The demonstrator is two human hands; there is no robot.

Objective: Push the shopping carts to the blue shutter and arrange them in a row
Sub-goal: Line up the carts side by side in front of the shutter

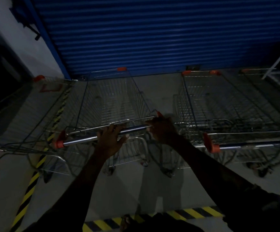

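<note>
Left hand (110, 138) and right hand (162, 129) on the handle (82, 140) of the middle cart (114, 101), fingers (115, 128) of both curled over the bar, the left looser. Cart nose close to the blue shutter (152, 34), with the right cart (219, 106) well apart. Best done with even pressure from both hands, keeping it square to its neighbours.

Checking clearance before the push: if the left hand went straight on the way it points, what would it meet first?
The left hand lies over the handle bar; just beyond comes the rear wire panel of the same shopping cart, though depth is unclear in this dim view.
</note>
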